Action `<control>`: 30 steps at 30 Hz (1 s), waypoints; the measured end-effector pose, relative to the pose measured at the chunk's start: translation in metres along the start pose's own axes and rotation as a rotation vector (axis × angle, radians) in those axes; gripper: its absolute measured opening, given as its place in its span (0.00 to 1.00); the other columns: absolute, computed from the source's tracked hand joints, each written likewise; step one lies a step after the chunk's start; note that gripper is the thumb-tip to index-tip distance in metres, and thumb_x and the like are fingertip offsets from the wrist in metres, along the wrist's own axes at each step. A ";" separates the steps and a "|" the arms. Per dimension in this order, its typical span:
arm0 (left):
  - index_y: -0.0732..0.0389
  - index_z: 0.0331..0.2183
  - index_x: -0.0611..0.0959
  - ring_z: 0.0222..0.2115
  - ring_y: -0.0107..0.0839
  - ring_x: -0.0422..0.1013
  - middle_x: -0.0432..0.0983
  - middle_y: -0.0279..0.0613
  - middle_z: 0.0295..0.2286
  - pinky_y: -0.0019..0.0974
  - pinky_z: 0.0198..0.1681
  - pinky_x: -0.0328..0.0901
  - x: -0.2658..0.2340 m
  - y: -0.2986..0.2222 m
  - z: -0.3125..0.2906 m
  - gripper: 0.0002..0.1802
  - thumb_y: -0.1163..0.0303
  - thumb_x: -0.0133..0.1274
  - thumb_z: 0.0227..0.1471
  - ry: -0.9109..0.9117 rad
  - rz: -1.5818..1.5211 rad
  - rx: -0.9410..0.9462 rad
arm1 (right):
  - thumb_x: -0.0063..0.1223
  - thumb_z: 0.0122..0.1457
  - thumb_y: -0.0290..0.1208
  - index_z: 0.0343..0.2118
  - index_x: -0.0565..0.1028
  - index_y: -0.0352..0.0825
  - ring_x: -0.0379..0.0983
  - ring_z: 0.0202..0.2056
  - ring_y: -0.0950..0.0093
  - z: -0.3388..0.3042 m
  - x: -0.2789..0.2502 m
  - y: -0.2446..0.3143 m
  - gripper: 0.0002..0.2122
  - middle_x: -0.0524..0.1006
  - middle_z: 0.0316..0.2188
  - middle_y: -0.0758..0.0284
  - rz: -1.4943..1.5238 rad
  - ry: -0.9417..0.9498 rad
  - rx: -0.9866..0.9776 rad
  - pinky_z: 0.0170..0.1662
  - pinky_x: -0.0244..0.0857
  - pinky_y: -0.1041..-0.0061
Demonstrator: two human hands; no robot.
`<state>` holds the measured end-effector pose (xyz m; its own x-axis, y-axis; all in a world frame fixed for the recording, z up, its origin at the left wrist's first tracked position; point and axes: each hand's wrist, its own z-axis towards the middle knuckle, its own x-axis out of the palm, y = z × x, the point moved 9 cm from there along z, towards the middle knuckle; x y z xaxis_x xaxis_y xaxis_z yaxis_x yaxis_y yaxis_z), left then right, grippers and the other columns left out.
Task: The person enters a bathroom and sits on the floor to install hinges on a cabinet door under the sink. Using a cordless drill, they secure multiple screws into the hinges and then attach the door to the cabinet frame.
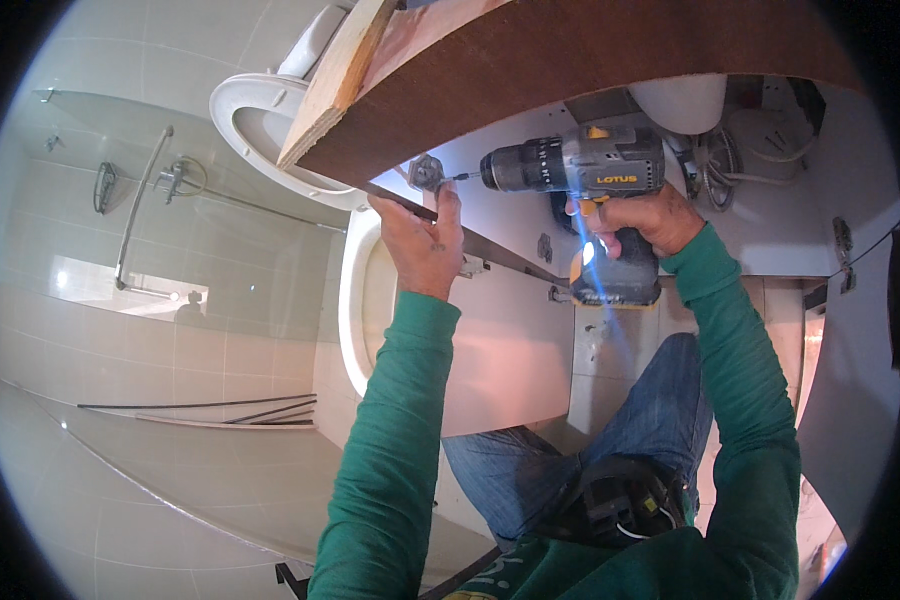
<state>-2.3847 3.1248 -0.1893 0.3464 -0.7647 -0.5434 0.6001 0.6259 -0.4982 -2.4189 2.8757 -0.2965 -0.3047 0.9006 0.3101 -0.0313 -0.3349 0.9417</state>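
My right hand grips the handle of a black and grey cordless drill, with fingers near its trigger. Its lit lamp throws a blue-white glare. The drill lies level, chuck to the left, and a thin bit reaches toward a small metal cabinet hinge. My left hand is closed at the cabinet's edge, thumb raised beside the bit tip and the hinge. Whether a screw sits at the tip is too small to tell. A white cabinet door stands below, another hinge near its edge.
Above my hands curves a brown wooden countertop with a raw wood edge. A white toilet stands close on the left, beyond it a glass shower panel. Pipes and hoses hang inside the cabinet. Another open door stands right.
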 end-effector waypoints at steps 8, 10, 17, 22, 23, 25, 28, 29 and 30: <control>0.72 0.64 0.59 0.52 0.37 0.71 0.72 0.54 0.52 0.36 0.59 0.65 0.001 -0.004 0.000 0.39 0.75 0.62 0.61 0.007 -0.030 0.000 | 0.66 0.51 0.35 0.46 0.83 0.34 0.74 0.24 0.78 0.015 -0.016 0.039 0.19 0.83 0.33 0.68 -0.383 0.012 -0.138 0.29 0.71 0.72; 0.72 0.64 0.59 0.53 0.36 0.70 0.72 0.54 0.53 0.36 0.59 0.64 0.002 0.003 -0.001 0.38 0.74 0.62 0.62 0.021 -0.088 -0.040 | 0.65 0.52 0.34 0.45 0.83 0.32 0.73 0.23 0.78 0.015 -0.012 0.031 0.18 0.83 0.33 0.67 -0.215 0.048 -0.109 0.29 0.71 0.73; 0.73 0.63 0.57 0.51 0.42 0.73 0.72 0.60 0.52 0.38 0.57 0.67 0.002 0.012 -0.001 0.38 0.66 0.61 0.65 0.087 -0.156 -0.072 | 0.63 0.51 0.28 0.44 0.81 0.28 0.74 0.22 0.77 0.002 0.002 -0.038 0.17 0.83 0.33 0.64 0.350 -0.015 0.048 0.28 0.72 0.73; 0.70 0.63 0.60 0.57 0.38 0.69 0.70 0.54 0.56 0.41 0.64 0.62 0.005 0.012 -0.002 0.32 0.64 0.55 0.70 0.098 -0.164 -0.097 | 0.62 0.50 0.27 0.43 0.81 0.28 0.74 0.21 0.77 0.007 0.004 -0.042 0.16 0.84 0.35 0.62 0.367 0.028 0.046 0.29 0.72 0.73; 0.70 0.63 0.61 0.57 0.38 0.69 0.69 0.54 0.56 0.42 0.64 0.62 0.004 0.012 -0.003 0.32 0.63 0.54 0.70 0.084 -0.149 -0.093 | 0.62 0.50 0.27 0.44 0.81 0.28 0.74 0.21 0.77 0.008 0.004 -0.039 0.17 0.83 0.35 0.62 0.336 0.016 0.046 0.29 0.72 0.73; 0.70 0.62 0.61 0.57 0.39 0.69 0.69 0.55 0.56 0.42 0.64 0.62 0.005 0.015 -0.004 0.31 0.62 0.53 0.71 0.069 -0.112 -0.102 | 0.62 0.50 0.28 0.45 0.81 0.27 0.74 0.21 0.77 0.007 0.002 -0.031 0.18 0.83 0.34 0.63 0.274 -0.011 0.040 0.29 0.72 0.72; 0.70 0.62 0.61 0.58 0.39 0.68 0.69 0.55 0.56 0.43 0.64 0.61 0.006 0.018 -0.003 0.31 0.61 0.53 0.71 0.067 -0.081 -0.066 | 0.62 0.51 0.28 0.44 0.80 0.27 0.71 0.21 0.78 0.004 0.004 -0.017 0.17 0.76 0.22 0.69 0.210 0.003 0.001 0.30 0.68 0.75; 0.70 0.62 0.61 0.58 0.39 0.68 0.69 0.56 0.56 0.43 0.65 0.61 0.006 0.019 -0.002 0.31 0.61 0.53 0.71 0.070 -0.075 -0.050 | 0.62 0.51 0.28 0.44 0.80 0.27 0.71 0.22 0.78 0.003 0.003 -0.017 0.17 0.76 0.22 0.69 0.199 -0.010 0.022 0.30 0.68 0.75; 0.72 0.63 0.59 0.58 0.42 0.68 0.68 0.59 0.57 0.44 0.65 0.60 0.006 0.020 -0.002 0.33 0.61 0.53 0.70 0.071 -0.081 -0.044 | 0.62 0.51 0.27 0.44 0.81 0.27 0.71 0.22 0.79 0.003 0.003 -0.015 0.17 0.76 0.22 0.69 0.186 -0.009 0.028 0.31 0.68 0.75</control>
<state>-2.3720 3.1334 -0.2036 0.2447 -0.8014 -0.5458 0.5915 0.5694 -0.5709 -2.4162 2.8849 -0.3095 -0.2946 0.8261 0.4804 0.0509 -0.4884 0.8711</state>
